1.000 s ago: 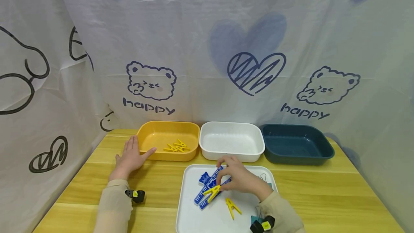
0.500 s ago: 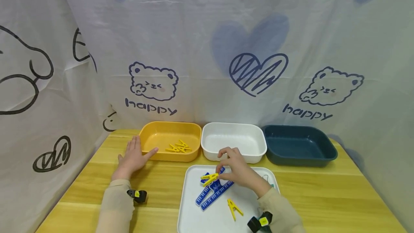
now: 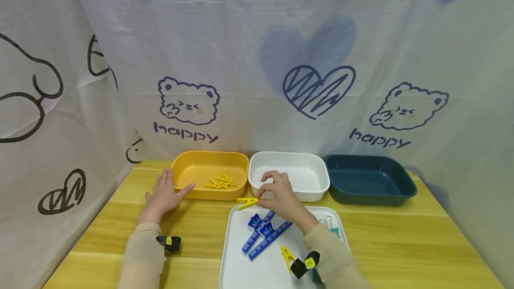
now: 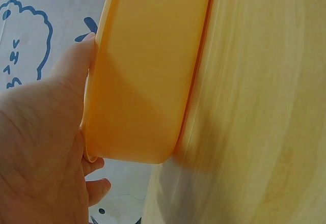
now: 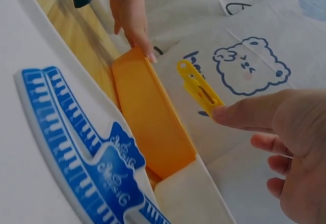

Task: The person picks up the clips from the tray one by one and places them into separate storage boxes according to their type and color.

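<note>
My right hand [image 3: 283, 197] pinches a yellow clothespin [image 3: 246, 202] between thumb and finger, above the far edge of the white tray [image 3: 234, 275]. In the right wrist view that clothespin [image 5: 201, 89] juts out from the fingertips. My left hand [image 3: 162, 194] rests against the near left corner of the yellow bin [image 3: 214, 194], its thumb over the front rim and its fingers extended along the left side. Several yellow clothespins [image 3: 221, 183] lie inside that bin. On the tray lie two blue piano-key clips [image 3: 270, 240] and another yellow clothespin [image 3: 287, 257], partly hidden by the right wrist camera.
A white bin [image 3: 289, 191] stands beside the yellow one, with a dark blue bin [image 3: 371, 198] to its right. Binder clips [image 3: 329, 223] on the tray's right side are partly covered by my right arm. A printed curtain [image 3: 249, 119] hangs behind the wooden table [image 3: 405, 244].
My right hand has lifted the clothespin off the blue clips and carried it left and away from me, toward the yellow bin. The left hand stays in place.
</note>
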`<state>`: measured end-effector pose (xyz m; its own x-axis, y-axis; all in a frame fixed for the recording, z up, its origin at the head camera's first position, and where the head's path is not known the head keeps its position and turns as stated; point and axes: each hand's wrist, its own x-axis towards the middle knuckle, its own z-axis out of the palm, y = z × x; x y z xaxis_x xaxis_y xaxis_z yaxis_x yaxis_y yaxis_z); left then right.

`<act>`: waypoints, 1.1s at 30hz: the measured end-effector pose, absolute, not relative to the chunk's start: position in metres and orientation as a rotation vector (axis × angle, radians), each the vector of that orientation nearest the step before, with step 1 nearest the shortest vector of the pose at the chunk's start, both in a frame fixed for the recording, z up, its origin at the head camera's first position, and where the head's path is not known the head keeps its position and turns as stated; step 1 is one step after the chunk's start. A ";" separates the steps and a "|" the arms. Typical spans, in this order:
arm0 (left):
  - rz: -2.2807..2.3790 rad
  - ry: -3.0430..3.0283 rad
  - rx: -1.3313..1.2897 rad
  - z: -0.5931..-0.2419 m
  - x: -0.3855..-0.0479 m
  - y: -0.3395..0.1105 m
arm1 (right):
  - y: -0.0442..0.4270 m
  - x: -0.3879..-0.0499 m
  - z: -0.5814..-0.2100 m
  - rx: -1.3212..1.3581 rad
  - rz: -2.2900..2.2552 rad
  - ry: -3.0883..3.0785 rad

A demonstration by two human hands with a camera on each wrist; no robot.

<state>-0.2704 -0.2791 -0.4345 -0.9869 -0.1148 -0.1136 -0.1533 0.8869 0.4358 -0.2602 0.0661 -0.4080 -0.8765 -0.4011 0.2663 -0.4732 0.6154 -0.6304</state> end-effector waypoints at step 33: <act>0.706 2.966 -0.209 -0.433 -0.269 -0.280 | -0.012 -0.308 -0.414 0.311 1.114 -2.749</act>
<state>-0.2690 -0.2798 -0.4332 -0.9870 -0.1126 -0.1146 -0.1522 0.8840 0.4421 -0.3080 -0.0117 -0.4143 -0.9656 -0.1320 0.2239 -0.2506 0.7012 -0.6675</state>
